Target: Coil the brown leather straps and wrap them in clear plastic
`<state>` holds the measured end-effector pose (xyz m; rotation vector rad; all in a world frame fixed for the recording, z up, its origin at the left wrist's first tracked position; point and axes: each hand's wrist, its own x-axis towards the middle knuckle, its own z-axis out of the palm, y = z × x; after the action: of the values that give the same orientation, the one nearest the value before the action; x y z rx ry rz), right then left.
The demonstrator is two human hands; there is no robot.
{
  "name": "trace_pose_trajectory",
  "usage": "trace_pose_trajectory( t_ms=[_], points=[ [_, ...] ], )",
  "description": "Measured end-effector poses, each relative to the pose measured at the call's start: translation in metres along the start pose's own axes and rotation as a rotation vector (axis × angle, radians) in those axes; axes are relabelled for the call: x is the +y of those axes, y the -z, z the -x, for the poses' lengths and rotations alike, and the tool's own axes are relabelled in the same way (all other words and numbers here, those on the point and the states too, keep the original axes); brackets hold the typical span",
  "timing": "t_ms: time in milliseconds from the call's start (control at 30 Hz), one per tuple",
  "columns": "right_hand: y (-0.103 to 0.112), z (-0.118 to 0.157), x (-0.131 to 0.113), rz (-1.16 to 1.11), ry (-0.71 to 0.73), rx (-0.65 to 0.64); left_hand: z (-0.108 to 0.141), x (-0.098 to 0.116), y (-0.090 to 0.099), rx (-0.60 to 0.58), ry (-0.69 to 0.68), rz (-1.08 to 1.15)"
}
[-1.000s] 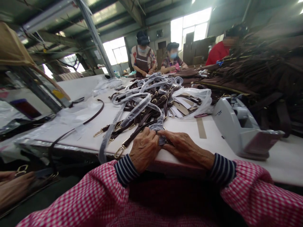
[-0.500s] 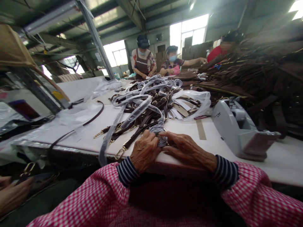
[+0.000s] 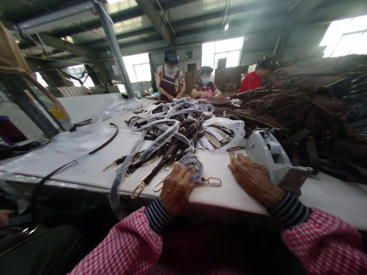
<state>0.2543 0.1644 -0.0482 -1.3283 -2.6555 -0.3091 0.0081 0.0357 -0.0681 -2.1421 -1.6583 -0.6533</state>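
My left hand [image 3: 177,187] is closed on a coiled strap [image 3: 194,167] wrapped in clear plastic, resting at the table's front edge. A gold clasp [image 3: 213,181] sticks out from the coil's right side. My right hand [image 3: 254,177] lies apart from the coil, fingers spread, over a beige strip [image 3: 233,156] beside the grey tape dispenser [image 3: 265,151]. Whether its fingertips grip the strip cannot be made out. Behind the coil lies a pile of brown straps [image 3: 172,147] with gold clasps, some in plastic sleeves.
White and beige strips [image 3: 215,135] lie in a clear bag behind the dispenser. Dark brown material [image 3: 323,99] is heaped at right. A long strap [image 3: 111,140] curves across the table's left. Three people are across the table; another person's hand [image 3: 5,217] is at far left.
My right hand has left the coil and moved right to the beige strip, its fingers now spread. My left hand stays on the coil, whose clasp now shows. The view has turned slightly right.
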Motion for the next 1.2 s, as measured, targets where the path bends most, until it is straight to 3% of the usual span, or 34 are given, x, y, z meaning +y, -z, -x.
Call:
trace_pose_trajectory(
  t_ms=[167, 500, 733, 933, 1067, 1200],
  points=[
    [0.003, 0.000, -0.008, 0.030, -0.056, -0.002, 0.002, 0.000, -0.001, 0.012, 0.018, -0.003],
    [0.010, -0.002, -0.003, 0.082, 0.008, -0.066, 0.002, -0.001, -0.002, 0.033, 0.026, 0.000],
    [0.015, 0.009, -0.005, 0.129, 0.029, -0.010, 0.002, -0.001, -0.003, 0.031, 0.027, 0.023],
    [0.003, 0.015, -0.004, 0.027, 0.055, 0.091, 0.002, -0.003, -0.004, -0.005, 0.051, 0.066],
    [-0.004, 0.014, -0.001, -0.106, 0.058, 0.106, -0.001, -0.004, 0.005, -0.067, 0.157, 0.256],
    [-0.006, 0.020, 0.000, -0.278, 0.113, 0.251, 0.000, 0.003, 0.032, -0.173, 0.366, 0.587]
  ],
)
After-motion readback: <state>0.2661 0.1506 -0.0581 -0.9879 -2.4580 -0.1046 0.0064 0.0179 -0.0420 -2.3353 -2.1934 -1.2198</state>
